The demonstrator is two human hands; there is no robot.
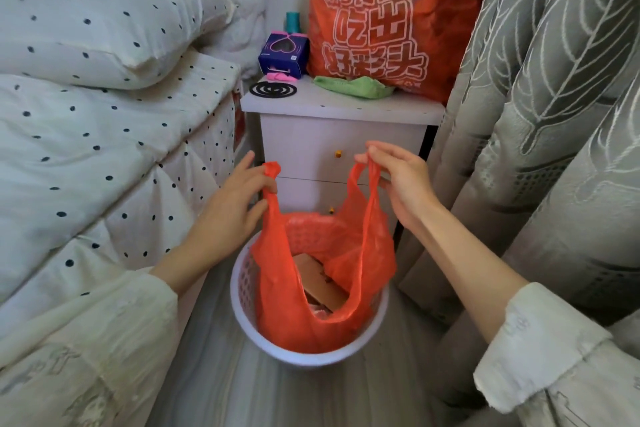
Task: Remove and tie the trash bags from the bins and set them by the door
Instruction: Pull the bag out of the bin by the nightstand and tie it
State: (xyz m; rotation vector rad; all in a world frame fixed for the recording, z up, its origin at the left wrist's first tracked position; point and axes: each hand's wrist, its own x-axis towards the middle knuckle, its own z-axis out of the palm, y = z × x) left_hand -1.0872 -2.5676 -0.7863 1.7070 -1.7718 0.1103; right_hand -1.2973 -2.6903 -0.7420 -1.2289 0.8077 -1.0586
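Orange plastic trash bag [332,316] sits in a white lattice bin [242,281] on the pale floor [214,385] — left hand [232,205] and right hand [398,181] each pinching one handle, lifted apart. Behind: white nightstand [325,146], polka-dot bedding [104,136] — patterned grey curtain [554,115] alongside.

Hiding most of the cardboard scraps [320,279] inside the orange trash bag [311,319], contents beneath them staying unreadable. Covering the bin's [242,274] far rim behind that bag. Concealing the left hand's [228,208] fingertips behind the bag's handle. Blurring the bin's base below the bag.
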